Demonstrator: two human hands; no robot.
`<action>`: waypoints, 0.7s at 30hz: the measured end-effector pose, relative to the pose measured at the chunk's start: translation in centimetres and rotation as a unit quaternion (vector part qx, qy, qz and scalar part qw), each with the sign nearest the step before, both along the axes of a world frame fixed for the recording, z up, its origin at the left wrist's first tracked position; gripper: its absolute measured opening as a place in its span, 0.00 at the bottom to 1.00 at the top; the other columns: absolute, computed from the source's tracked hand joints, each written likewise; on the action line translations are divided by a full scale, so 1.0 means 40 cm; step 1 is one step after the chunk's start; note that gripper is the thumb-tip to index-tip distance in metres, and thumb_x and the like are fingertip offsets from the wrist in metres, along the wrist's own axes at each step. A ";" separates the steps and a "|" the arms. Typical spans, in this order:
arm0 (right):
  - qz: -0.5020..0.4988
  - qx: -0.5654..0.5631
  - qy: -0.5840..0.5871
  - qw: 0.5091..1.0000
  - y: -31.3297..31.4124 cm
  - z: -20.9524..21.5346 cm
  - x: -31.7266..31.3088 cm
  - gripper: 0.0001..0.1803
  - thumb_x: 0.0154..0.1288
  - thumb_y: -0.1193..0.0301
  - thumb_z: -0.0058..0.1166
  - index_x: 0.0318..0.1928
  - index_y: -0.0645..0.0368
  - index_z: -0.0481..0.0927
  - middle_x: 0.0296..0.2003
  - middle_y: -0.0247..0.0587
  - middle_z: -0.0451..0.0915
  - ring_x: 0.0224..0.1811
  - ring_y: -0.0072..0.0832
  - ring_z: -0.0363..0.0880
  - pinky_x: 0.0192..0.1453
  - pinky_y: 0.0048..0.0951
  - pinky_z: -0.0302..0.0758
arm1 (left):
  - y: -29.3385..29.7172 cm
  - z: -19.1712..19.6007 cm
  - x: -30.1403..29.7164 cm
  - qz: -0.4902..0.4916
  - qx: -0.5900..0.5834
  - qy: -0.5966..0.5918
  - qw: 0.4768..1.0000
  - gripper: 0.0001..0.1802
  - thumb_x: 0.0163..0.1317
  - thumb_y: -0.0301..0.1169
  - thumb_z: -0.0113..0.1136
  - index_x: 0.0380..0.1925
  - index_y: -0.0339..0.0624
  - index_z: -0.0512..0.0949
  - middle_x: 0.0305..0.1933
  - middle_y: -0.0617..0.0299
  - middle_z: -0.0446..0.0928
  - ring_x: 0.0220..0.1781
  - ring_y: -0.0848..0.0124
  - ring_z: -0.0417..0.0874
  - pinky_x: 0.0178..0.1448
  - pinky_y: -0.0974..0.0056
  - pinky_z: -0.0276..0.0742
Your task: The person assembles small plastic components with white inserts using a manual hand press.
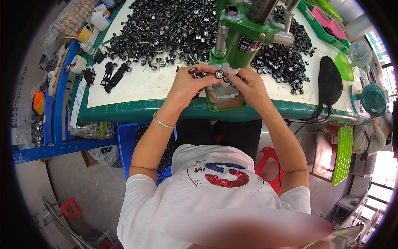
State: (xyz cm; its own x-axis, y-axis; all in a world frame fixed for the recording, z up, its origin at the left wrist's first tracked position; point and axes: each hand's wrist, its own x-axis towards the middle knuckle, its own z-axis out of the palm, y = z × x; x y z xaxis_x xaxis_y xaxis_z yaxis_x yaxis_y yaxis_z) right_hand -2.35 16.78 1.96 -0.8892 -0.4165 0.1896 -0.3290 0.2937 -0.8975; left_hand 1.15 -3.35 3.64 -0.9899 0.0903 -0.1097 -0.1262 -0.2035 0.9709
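My left hand [188,85] is closed around several small black toy wheels, one with a silver hub [219,74] showing at the fingertips. Another wheel end [192,70] sticks out above its knuckles. My right hand [250,85] is pinched on a small toy wheel [226,79], close against the left fingertips. Both hands meet right under the head of a green bench press [244,43], beside its pale tip [233,70]. The press base [213,107] stands at the table's front edge. Fingers partly hide the parts being held.
A big heap of wheels on metal axles [166,33] covers the table's back left. Loose wheels [277,62] lie right of the press. Black toy chassis [116,77] rest at the left. A black cloth-like cover [330,81] and green fan [373,98] are at right.
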 end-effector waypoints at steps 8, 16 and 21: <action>-0.101 -0.137 -0.072 0.983 0.089 0.093 -0.076 0.15 0.71 0.68 0.48 0.53 0.62 0.79 0.37 0.36 0.80 0.30 0.16 0.75 0.34 0.18 0.70 | 0.043 -0.009 -0.017 -0.030 -0.002 0.048 0.998 0.08 0.54 0.22 0.66 0.36 0.34 0.82 0.32 0.61 0.83 0.33 0.77 0.83 0.38 0.75 0.74; -0.173 -0.389 -0.014 0.905 -0.072 0.494 -0.142 0.12 0.71 0.65 0.43 0.35 0.59 0.76 0.21 0.29 0.72 0.19 0.18 0.68 0.22 0.19 0.66 | 0.059 -0.022 -0.028 0.031 -0.017 0.069 0.997 0.08 0.51 0.22 0.68 0.32 0.34 0.83 0.28 0.64 0.81 0.29 0.80 0.78 0.37 0.74 0.73; 0.024 -0.418 -0.047 0.907 -0.009 0.582 -0.290 0.10 0.72 0.66 0.48 0.34 0.57 0.75 0.18 0.26 0.72 0.16 0.15 0.70 0.16 0.18 0.69 | 0.072 0.008 -0.033 0.019 -0.035 0.068 0.997 0.07 0.50 0.22 0.68 0.31 0.33 0.83 0.28 0.64 0.81 0.29 0.81 0.77 0.35 0.74 0.73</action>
